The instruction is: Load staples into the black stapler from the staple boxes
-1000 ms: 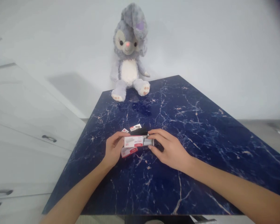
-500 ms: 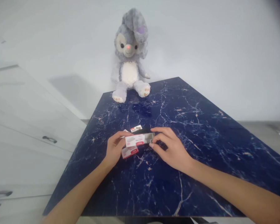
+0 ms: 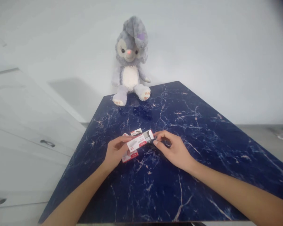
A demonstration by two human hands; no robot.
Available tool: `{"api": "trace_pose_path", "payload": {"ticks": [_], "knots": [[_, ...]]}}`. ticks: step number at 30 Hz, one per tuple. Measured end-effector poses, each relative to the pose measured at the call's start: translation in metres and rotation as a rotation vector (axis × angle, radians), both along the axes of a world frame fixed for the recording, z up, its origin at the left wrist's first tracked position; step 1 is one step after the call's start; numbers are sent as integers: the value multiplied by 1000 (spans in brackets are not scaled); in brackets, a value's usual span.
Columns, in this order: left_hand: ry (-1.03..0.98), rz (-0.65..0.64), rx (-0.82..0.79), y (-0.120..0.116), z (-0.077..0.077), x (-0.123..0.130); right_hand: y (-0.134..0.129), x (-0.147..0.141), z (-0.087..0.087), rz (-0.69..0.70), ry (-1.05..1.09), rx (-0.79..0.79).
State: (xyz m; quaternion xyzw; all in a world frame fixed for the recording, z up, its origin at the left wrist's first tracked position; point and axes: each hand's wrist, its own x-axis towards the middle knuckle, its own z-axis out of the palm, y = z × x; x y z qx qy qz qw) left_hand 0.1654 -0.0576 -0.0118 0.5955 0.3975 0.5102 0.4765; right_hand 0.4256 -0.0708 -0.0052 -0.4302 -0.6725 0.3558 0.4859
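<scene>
A white cabinet [image 3: 25,175] with a dark handle [image 3: 47,143] stands at far left. The left hand [image 3: 115,151] has its grip closed on the left end of a red-and-white carton [image 3: 135,144], held above a blue, white-veined tabletop [image 3: 202,188]. Beneath it lies a second red-and-white carton [image 3: 130,157]; above them, at the far edge of the tabletop, sits a grey plush rabbit [image 3: 130,77]. Red lettering and a grey product picture mark the held carton's white face, too small to read; no brand can be made out. Its long axis slants from lower left to upper right, the open end pointing toward the right hand [image 3: 173,147] and showing grey contents [image 3: 147,136]. A small white label [image 3: 136,131] lies just behind. The right hand's grip is narrow, thumb and forefinger near the opening; whether it holds anything cannot be told.
</scene>
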Motion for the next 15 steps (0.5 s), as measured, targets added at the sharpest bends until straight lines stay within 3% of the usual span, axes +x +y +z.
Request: {"api": "trace_pose_path", "payload": {"ticks": [5,9,11,15], "knots": [[24,-177,106,-8,11,6,2,0,0,-20,-19,21],[252,-334,255,-15,14,9,6,1,-4,-65,17,-28],[378,-344,317,-19,15,11,7,2,-6,-77,3,-20],[504,-235,468,-20,16,17,7,4,-4,-56,-69,24]]}}
